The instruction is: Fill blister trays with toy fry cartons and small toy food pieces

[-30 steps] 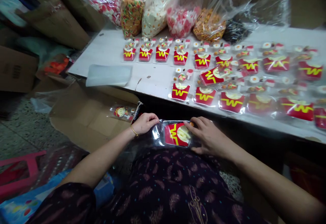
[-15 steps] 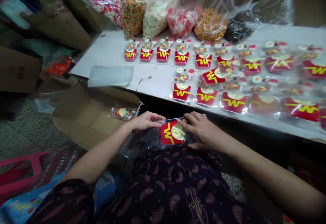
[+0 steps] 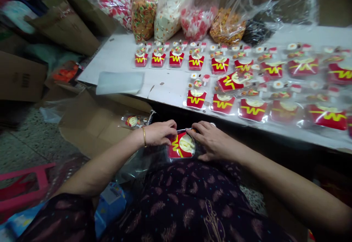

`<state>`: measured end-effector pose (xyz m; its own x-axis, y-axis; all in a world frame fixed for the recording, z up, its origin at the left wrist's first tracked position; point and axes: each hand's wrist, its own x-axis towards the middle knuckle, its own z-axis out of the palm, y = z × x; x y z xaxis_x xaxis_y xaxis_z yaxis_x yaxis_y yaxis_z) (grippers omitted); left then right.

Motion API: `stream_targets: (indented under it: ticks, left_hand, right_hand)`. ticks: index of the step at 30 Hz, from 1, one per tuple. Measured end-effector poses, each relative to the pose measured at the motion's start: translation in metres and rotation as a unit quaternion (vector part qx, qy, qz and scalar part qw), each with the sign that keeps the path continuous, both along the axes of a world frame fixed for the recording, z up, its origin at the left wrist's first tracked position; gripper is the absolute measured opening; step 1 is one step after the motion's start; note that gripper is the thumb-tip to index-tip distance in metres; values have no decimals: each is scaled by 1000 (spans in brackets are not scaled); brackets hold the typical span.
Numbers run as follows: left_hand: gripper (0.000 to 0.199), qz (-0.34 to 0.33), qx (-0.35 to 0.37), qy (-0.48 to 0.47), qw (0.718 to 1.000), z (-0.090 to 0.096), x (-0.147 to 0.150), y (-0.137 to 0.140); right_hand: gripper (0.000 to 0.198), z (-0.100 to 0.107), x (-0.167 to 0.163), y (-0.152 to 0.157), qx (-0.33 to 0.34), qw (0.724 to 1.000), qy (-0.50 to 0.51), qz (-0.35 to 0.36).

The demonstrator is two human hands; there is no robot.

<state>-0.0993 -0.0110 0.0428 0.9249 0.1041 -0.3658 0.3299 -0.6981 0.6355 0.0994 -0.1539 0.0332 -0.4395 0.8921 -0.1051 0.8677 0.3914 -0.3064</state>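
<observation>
A clear plastic packet [image 3: 182, 147] with a red piece, a yellow zigzag and pale fries shapes lies sideways at my lap, just below the table edge. My left hand [image 3: 161, 133], a gold bangle at its wrist, is closed with its fingertips on the packet's left upper edge. From the other side my right hand [image 3: 210, 139] grips the packet's right end, fingers on top and thumb below. Its fingers cover the small pieces at that end.
Two rows of similar filled packets [image 3: 196, 99] lie on the white table [image 3: 170, 82]. A stack of clear sleeves [image 3: 120, 83] rests at its left edge. Bags of small pieces [image 3: 144, 14] stand along the back. An open carton [image 3: 82, 124] holding a filled packet is at lower left.
The packet and both hands have shifted slightly left. My left fingers have curled in over the packet's left edge, where they were stretched along it before.
</observation>
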Motion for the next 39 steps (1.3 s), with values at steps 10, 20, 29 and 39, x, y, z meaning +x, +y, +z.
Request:
stream_targets:
  ticks: [10, 20, 29, 39]
  left_hand:
    - [11, 79, -46, -155, 984, -12, 16, -23]
    - [12, 109, -91, -160, 977, -20, 11, -20]
    - [11, 124, -83, -185, 971, -20, 8, -24]
    - [11, 125, -83, -245, 958, -9, 7, -33]
  right_hand:
    - [95, 3, -9, 6, 24, 993, 110, -23]
    - [34, -11, 16, -16, -182, 731, 467, -462]
    - [34, -7, 9, -19, -161, 652, 546, -502]
    - [34, -5, 14, -21, -222, 631, 561, -488]
